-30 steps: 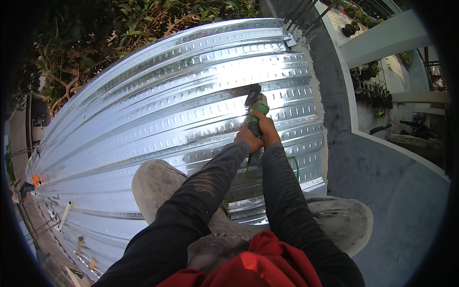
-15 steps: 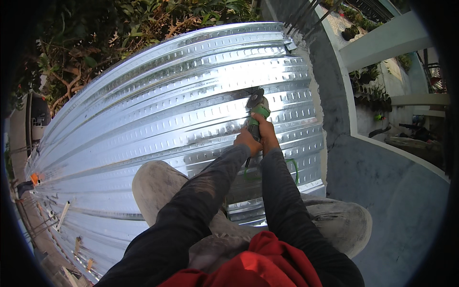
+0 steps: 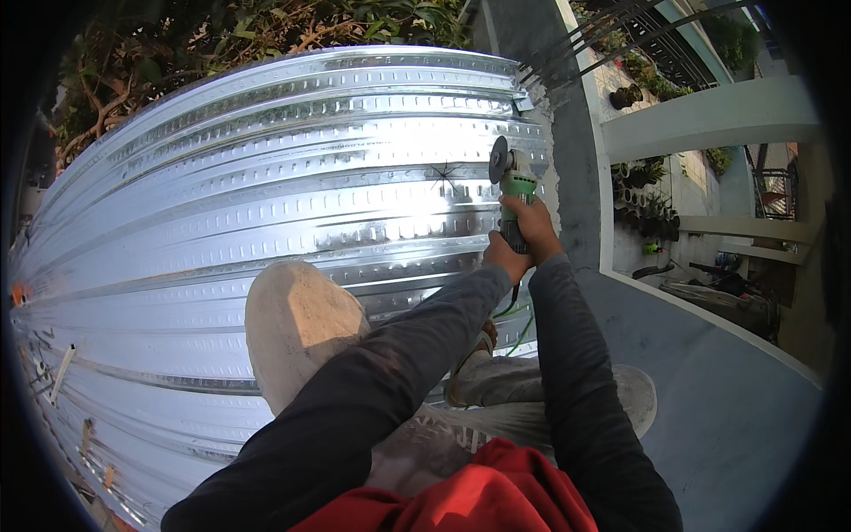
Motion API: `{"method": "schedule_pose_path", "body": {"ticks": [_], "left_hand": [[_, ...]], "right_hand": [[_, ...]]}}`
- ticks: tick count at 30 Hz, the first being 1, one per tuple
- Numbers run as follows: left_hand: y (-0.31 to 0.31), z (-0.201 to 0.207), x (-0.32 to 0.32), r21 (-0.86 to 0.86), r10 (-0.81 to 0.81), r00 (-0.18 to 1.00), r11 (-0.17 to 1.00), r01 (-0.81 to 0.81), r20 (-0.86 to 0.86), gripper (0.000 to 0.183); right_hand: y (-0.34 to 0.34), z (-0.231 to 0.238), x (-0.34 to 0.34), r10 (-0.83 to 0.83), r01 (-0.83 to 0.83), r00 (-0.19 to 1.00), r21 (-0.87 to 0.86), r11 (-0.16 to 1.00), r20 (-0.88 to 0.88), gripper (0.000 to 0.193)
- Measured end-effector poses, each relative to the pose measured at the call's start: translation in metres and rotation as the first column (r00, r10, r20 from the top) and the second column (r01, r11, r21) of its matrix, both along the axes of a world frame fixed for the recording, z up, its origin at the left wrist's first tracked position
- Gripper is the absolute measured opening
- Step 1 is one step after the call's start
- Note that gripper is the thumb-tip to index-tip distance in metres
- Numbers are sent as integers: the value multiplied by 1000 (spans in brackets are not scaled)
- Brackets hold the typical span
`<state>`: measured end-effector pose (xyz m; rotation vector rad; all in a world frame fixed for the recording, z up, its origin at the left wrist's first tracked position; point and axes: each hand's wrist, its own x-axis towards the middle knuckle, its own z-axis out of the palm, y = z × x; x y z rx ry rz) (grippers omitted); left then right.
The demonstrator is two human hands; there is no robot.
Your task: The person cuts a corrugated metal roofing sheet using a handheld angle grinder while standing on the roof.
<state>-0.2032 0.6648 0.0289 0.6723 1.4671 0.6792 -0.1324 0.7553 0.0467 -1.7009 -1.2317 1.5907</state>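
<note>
My two hands hold a green and black angle grinder point(image 3: 518, 185), its round disc point(image 3: 500, 160) raised at the far end. My left hand point(image 3: 508, 256) is wrapped round the rear of the body. Farther forward, my right hand point(image 3: 534, 225) grips it just behind the green section. Below lies shiny ribbed metal decking point(image 3: 292, 222). A dark star of crossing lines point(image 3: 444, 176) marks the decking left of the disc, apart from it. From the grinder a green cord point(image 3: 523, 335) trails back toward my foot.
A grey concrete wall point(image 3: 581, 177) edges the decking on the right, with dark rebar point(image 3: 603, 35) sticking out above. Beyond it, a drop shows potted plants point(image 3: 638, 191) lower down. Leafy branches point(image 3: 266, 27) border the far side. My bent knee point(image 3: 301, 328) rests over the decking.
The grinder has moved right, away from the star-shaped mark that it was beside, and its disc now stands more edge-on. Both hands keep hold of it. The view has shifted too.
</note>
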Motion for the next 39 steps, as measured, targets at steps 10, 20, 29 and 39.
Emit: {"method": "schedule_pose_path", "body": {"ticks": [10, 20, 29, 39], "left_hand": [[-34, -42, -30, -161, -49, 963, 987, 6, -264, 84], [-42, -69, -42, -140, -87, 934, 989, 40, -346, 84], [-41, -72, -46, -123, -64, 933, 992, 22, -353, 81], [-40, -71, -47, -171, -73, 935, 985, 14, -347, 82]], "right_hand": [[-40, -67, -26, -123, 84, 984, -265, 960, -132, 34], [-51, -125, -31, -193, 147, 945, -182, 972, -265, 34], [-51, -119, -39, -184, 133, 941, -189, 973, -283, 33], [-50, -117, -42, -168, 113, 951, -216, 970, -260, 32]]}}
